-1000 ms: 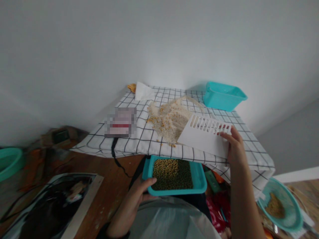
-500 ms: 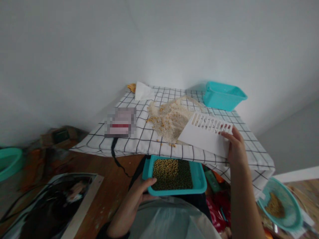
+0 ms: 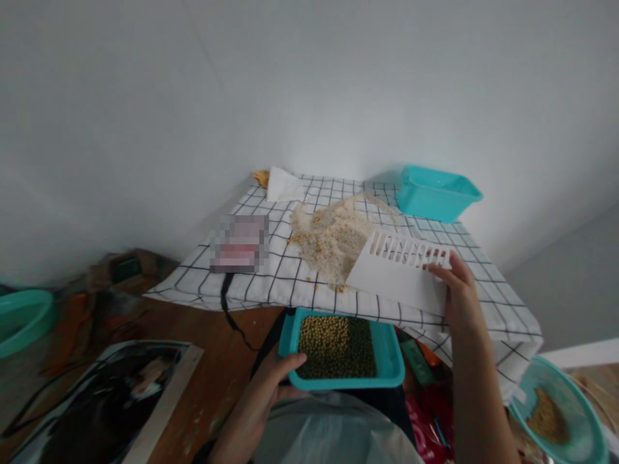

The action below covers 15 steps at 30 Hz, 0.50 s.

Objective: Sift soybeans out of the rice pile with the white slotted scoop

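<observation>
My left hand (image 3: 278, 378) grips the left near corner of a turquoise plastic box (image 3: 389, 361), thumb over its rim. Inside lie yellow soybeans (image 3: 324, 330) and dark green beans (image 3: 360, 348). The box sits at my lap, by the table's front edge. My right hand (image 3: 457, 287) is closed on the right end of a white slotted scoop (image 3: 396, 280), low over the tablecloth. The scoop's left edge meets a pile of pale grain (image 3: 333, 241) mixed with yellow kernels; I cannot tell whether any grain is on it.
On the checked tablecloth (image 3: 275, 277) stand an empty-looking turquoise bin (image 3: 435, 193), a white paper (image 3: 284, 185) and a blurred pinkish object (image 3: 240, 243) with a black strap. A turquoise basket (image 3: 561, 412) with yellowish grain is low right; a green basin (image 3: 24, 322) is far left.
The whole view has shifted slightly, so everything appears a little lower. Both hands keep their holds on the box and the scoop, with hardly any movement relative to the table.
</observation>
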Available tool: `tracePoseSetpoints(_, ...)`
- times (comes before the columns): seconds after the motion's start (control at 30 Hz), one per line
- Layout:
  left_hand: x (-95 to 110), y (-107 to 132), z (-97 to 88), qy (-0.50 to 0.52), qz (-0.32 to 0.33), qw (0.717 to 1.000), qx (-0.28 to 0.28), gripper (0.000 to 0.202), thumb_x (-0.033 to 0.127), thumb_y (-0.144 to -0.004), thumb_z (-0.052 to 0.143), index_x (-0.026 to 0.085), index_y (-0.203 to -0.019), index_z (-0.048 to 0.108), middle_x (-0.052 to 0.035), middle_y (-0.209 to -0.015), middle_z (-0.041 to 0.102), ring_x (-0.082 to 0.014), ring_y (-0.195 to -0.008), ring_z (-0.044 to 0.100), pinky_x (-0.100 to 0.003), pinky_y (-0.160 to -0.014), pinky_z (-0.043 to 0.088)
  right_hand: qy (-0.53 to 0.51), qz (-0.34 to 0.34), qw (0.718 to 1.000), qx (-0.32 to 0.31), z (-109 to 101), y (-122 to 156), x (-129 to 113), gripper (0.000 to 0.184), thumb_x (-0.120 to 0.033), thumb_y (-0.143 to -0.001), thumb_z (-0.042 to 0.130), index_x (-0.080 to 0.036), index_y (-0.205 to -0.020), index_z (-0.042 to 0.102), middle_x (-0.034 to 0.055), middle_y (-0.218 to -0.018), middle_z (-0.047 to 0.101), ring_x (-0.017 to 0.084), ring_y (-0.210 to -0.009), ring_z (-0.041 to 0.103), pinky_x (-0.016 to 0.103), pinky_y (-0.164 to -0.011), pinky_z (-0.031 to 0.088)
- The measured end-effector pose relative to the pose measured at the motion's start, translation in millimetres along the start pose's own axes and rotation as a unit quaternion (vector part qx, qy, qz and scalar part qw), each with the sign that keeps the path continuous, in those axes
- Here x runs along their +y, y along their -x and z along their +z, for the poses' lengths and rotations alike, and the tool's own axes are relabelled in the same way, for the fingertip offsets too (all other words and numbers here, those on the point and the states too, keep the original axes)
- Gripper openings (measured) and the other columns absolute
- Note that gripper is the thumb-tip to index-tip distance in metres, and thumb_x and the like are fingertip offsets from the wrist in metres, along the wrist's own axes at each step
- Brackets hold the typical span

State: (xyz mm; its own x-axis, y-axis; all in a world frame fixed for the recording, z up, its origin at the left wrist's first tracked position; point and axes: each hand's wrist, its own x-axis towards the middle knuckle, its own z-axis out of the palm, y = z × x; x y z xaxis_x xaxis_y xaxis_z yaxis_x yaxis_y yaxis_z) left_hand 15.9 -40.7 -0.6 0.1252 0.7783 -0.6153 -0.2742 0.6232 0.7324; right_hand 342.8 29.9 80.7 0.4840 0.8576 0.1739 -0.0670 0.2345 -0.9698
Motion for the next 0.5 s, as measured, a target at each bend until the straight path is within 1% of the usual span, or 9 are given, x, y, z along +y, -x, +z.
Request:
tracePoseSetpoints(0.07, -1.4, -2.4, -1.5, -0.01, 0.0, 1.0, 0.005, 0.068, 0.039, -0.069, 0.077, 0.02, -0.132, 0.057, -0.0119, -0.122, 0.073, -0.034, -0.108, 0.07, -0.038, -0.071, 0.063, 0.0, 0.006, 1.0, -0.007, -0.1, -0.1, 0.3, 0.025, -0.028, -0.064, 0.077, -0.027, -0.089, 0.069, -0.0021, -0.093, 0.074, 0.018, -0.079, 0.066, 0.028, -0.069, 0.049)
tracePoseSetpoints(0.13, -2.4, -4.5, -2.7, -0.012, -0.002, 1.0, 0.011, 0.069, 0.04, -0.069, 0.077, 0.02, -0.132, 0.056, -0.0119, -0.12, 0.074, -0.0343, -0.108, 0.07, -0.038, -0.07, 0.063, 0.001, 0.012, 1.0, -0.009, -0.4, -0.7, 0.7, 0.027, -0.028, -0.063, 0.077, -0.027, -0.09, 0.07, -0.002, -0.093, 0.074, 0.018, -0.079, 0.065, 0.028, -0.069, 0.049)
tracePoseSetpoints(0.23, -3.4, -6.3, -3.4, -0.005, -0.004, 1.0, 0.01, 0.071, 0.041, -0.069, 0.078, 0.02, -0.133, 0.055, -0.0121, -0.119, 0.074, -0.0351, -0.11, 0.069, -0.041, -0.073, 0.063, 0.004, 0.023, 1.0, -0.011, -0.8, -1.4, 1.1, 0.029, -0.028, -0.063, 0.078, -0.027, -0.091, 0.071, -0.0017, -0.094, 0.074, 0.018, -0.079, 0.065, 0.028, -0.068, 0.049)
tracePoseSetpoints(0.37, -3.7, -6.2, -3.5, -0.007, 0.0, 1.0, 0.018, 0.072, 0.038, -0.068, 0.078, 0.02, -0.134, 0.053, -0.0126, -0.123, 0.072, -0.0366, -0.112, 0.068, -0.044, -0.071, 0.064, 0.001, 0.03, 0.999, -0.02, -0.4, -1.1, 0.8, 0.028, -0.028, -0.064, 0.077, -0.027, -0.092, 0.071, -0.0017, -0.093, 0.074, 0.019, -0.082, 0.066, 0.029, -0.072, 0.05)
tracePoseSetpoints(0.5, -2.7, -5.1, -3.5, 0.012, 0.003, 1.0, 0.018, 0.071, 0.038, -0.067, 0.079, 0.02, -0.132, 0.056, -0.0137, -0.121, 0.073, -0.0379, -0.109, 0.069, -0.047, -0.074, 0.064, -0.003, 0.033, 0.999, -0.024, 0.1, -0.9, 0.6, 0.029, -0.029, -0.064, 0.077, -0.029, -0.093, 0.071, -0.0019, -0.094, 0.075, 0.02, -0.082, 0.067, 0.03, -0.073, 0.05)
